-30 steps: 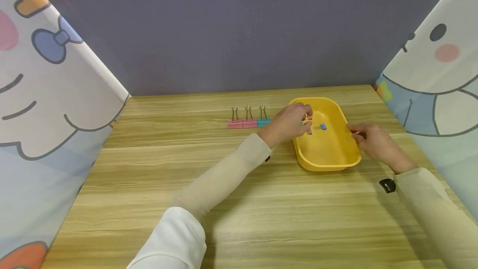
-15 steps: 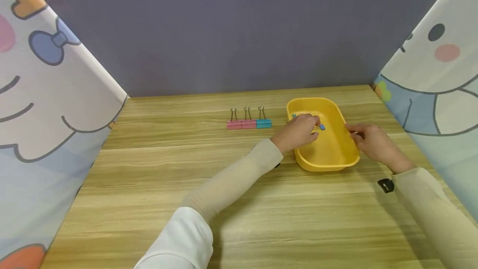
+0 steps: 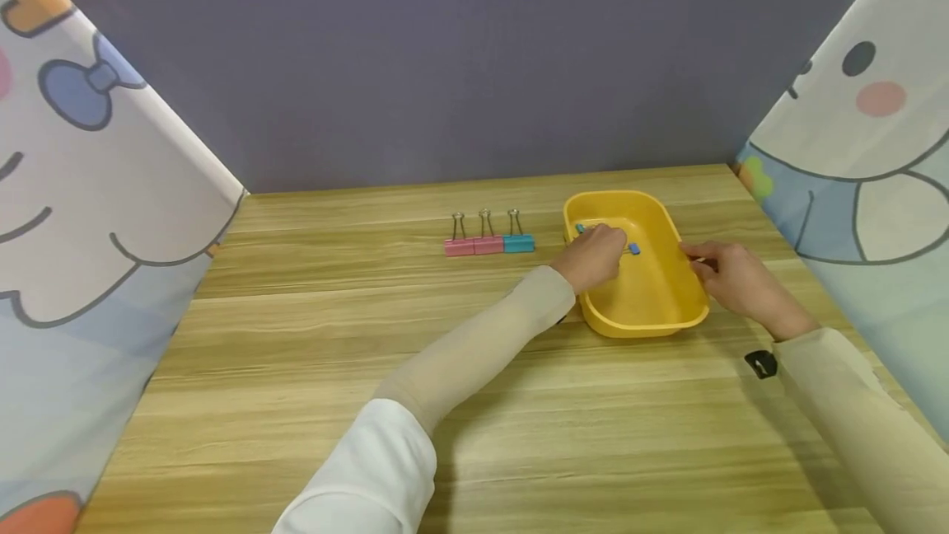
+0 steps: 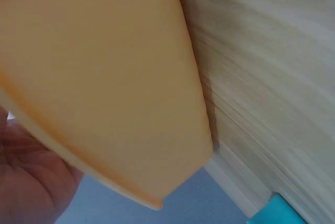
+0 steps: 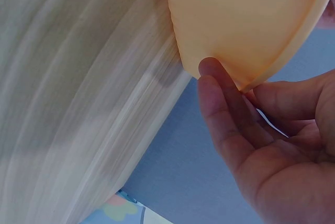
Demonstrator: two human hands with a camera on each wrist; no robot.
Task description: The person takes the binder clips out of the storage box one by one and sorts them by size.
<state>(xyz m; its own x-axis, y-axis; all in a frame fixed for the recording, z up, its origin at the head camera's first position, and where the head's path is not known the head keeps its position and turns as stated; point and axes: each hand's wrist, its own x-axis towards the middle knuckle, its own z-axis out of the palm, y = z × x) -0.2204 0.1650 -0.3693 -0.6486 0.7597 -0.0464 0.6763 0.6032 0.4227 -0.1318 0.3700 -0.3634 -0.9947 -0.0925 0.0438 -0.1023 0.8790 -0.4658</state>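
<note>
A yellow, smooth plastic tray [image 3: 643, 303], a rounded rectangle with raised walls, stands at the far right of the wood-grain table [image 3: 334, 353]. Its long axis runs far to near, the near end slanting slightly right. The left hand [image 3: 596, 257] reaches over the left wall into it; its fingers are hidden, so I cannot tell whether they grip anything. The right hand [image 3: 734, 274] pinches the right rim.

Only the right wrist view shows the fingers [image 5: 214, 98] against the outer wall below the rim. The left wrist view shows the left wall's outside, pale orange there, above the table.

The head view alone shows a small blue binder clip [image 3: 633, 249] inside, just beside the left hand. Left of the tray, two large pink binder clips [image 3: 474, 246] and a large teal binder clip [image 3: 519, 244] form a left-to-right row, silver handles pointing far.
</note>
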